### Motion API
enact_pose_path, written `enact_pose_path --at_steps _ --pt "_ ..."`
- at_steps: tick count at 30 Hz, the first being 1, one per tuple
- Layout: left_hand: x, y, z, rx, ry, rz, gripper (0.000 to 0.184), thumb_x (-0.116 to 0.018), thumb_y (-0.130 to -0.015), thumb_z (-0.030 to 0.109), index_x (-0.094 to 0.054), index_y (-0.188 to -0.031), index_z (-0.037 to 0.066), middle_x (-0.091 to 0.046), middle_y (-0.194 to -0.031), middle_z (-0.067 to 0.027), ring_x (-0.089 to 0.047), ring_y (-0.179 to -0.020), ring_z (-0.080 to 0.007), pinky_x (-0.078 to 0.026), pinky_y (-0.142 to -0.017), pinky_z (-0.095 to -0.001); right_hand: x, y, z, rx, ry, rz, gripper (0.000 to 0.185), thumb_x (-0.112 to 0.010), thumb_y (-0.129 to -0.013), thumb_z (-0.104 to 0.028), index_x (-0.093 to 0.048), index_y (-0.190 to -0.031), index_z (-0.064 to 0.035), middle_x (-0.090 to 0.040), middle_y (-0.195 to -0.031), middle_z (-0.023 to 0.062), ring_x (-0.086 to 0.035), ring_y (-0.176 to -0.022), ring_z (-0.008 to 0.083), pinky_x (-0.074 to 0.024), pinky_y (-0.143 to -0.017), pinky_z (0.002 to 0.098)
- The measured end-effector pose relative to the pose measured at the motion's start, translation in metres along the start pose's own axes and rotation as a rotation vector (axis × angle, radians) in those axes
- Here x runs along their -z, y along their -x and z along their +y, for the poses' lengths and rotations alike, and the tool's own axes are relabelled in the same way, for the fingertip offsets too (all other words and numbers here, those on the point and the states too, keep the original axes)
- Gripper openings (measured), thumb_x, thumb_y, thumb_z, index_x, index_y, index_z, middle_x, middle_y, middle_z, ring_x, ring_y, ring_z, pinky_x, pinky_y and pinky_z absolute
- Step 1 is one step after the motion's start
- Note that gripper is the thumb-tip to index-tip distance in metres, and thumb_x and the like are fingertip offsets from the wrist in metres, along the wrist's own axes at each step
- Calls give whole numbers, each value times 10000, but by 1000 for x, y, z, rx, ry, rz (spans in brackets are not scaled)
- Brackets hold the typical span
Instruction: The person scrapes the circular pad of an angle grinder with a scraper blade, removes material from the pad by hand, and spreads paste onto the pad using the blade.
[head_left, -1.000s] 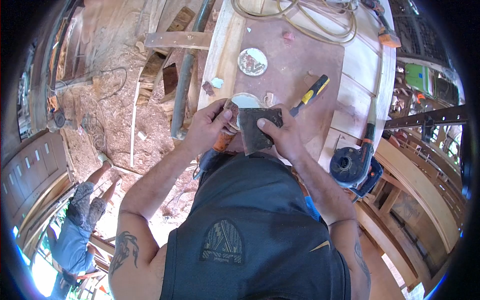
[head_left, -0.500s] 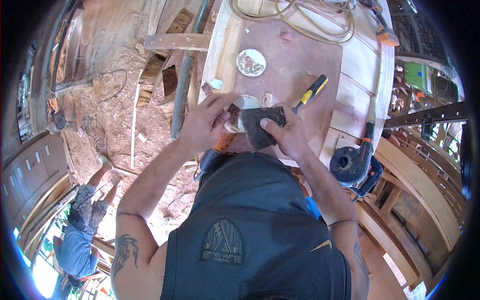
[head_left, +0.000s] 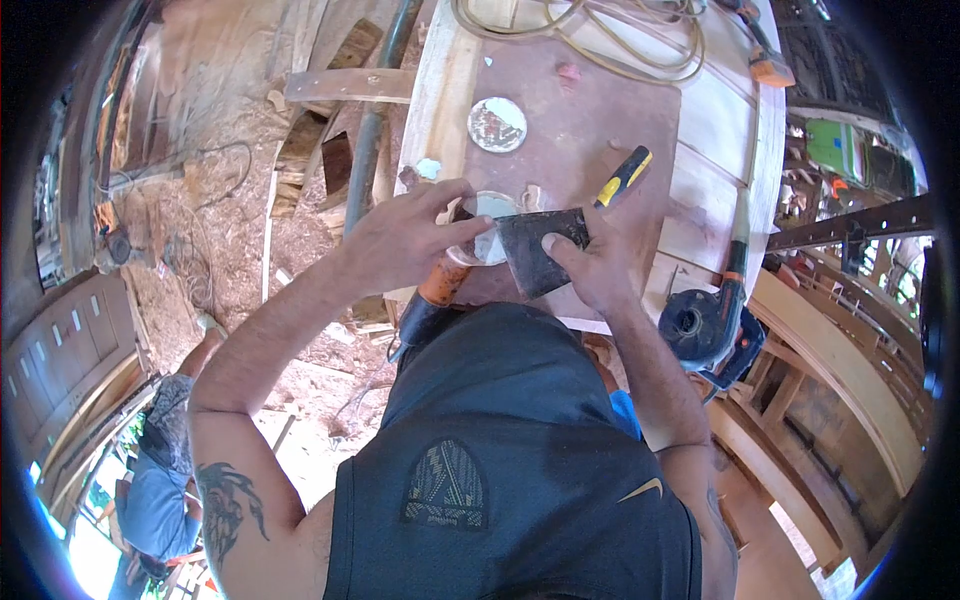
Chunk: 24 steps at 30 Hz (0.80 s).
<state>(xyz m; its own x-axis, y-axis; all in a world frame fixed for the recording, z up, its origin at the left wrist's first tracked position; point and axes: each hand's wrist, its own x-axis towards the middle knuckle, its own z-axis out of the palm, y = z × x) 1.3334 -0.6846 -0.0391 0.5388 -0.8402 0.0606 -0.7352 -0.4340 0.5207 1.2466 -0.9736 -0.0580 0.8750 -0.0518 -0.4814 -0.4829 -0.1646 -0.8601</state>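
Note:
My right hand (head_left: 592, 265) grips a dark, flat, square plate (head_left: 545, 255), thumb on its top face. The plate slants over the right part of a round tin (head_left: 490, 205) with whitish paste inside. At the tin's left edge is my left hand (head_left: 420, 225), fingers curled and thumb reaching towards the plate. Something small and dark shows between those fingers, too hidden to name. A round, white-smeared lid (head_left: 497, 124) lies beyond the tin. Right of it is a tool with a yellow and black handle (head_left: 622, 177), its lower end hidden near my right hand.
A hose or cable (head_left: 640, 70) is coiled on the far end of the wooden workbench (head_left: 725, 130). A black power tool (head_left: 695, 320) rests at the right edge. An orange-ended tool (head_left: 440, 285) stands near my legs. Another person (head_left: 160, 490) is at lower left, above shavings-covered ground.
My left hand has turned, its thumb now stretched towards the plate. My right hand and the square plate have shifted slightly right, showing more of the paste in the tin.

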Motion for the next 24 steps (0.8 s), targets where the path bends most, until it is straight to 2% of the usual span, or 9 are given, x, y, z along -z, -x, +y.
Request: enact_pose_path --at_steps 4,7,10,13,16,19,22,24 --pt "4 -6 -4 -116 -62 7 382 -745 -850 6 -727 -1216 114 -585 -1393 -147 -678 -1202 -285 -623 -969 -383 1 -1 3 -1 38 8 266 -750 -917 -97 -675 -1136 33 -771 -926 131 -737 -857 182 -589 -782 358" --pt "14 -14 -2 -93 -38 -90 301 -733 -869 -1 -718 -1158 81 -584 -1351 -135 -682 -1180 -256 -644 -919 -364 0 0 -15 11 164 7 293 -746 -922 -122 -668 -1153 40 -775 -935 141 -743 -869 200 -590 -799 372" --pt "23 -26 -3 -65 -47 -277 382 -710 -863 -31 -690 -1213 122 -591 -1388 -134 -677 -1210 -294 -628 -959 -394 0 -1 -23 31 190 -6 327 -746 -923 -150 -654 -1169 46 -775 -945 158 -748 -885 228 -591 -814 390" --pt "27 -35 -3 -72 -37 -361 334 -706 -871 -34 -682 -1176 100 -597 -1367 -110 -680 -1184 -278 -626 -937 -390 3 -6 -22 36 257 -28 351 -748 -917 -160 -644 -1180 47 -773 -976 178 -755 -922 252 -589 -839 392" --pt "24 -29 -5 -109 -57 -307 289 -717 -880 -27 -690 -1142 93 -620 -1312 -105 -688 -1146 -267 -618 -888 -385 6 -5 -25 42 271 -30 353 -751 -914 -171 -640 -1167 49 -771 -989 193 -760 -939 273 -587 -852 389" --pt "22 -10 -12 -34 80 -71 280 -721 -894 6 -668 -1157 86 -654 -1126 -99 -726 -1031 -269 -633 -791 -393 11 -6 -8 22 205 -49 352 -750 -914 -166 -640 -1167 52 -774 -1009 198 -763 -950 279 -587 -859 389" --pt "25 3 -28 92 118 125 333 -759 -936 81 -667 -1254 113 -703 -1013 -85 -734 -921 -287 -613 -740 -419 9 -8 8 28 142 -39 345 -749 -913 -150 -640 -1167 57 -775 -1013 194 -763 -956 270 -588 -859 392" --pt "27 5 -27 358 37 174 390 -743 -967 97 -642 -1343 119 -719 -990 -85 -730 -860 -298 -625 -735 -412 8 -8 2 -14 130 -49 343 -750 -913 -140 -642 -1170 59 -775 -1024 198 -763 -960 265 -589 -865 392"
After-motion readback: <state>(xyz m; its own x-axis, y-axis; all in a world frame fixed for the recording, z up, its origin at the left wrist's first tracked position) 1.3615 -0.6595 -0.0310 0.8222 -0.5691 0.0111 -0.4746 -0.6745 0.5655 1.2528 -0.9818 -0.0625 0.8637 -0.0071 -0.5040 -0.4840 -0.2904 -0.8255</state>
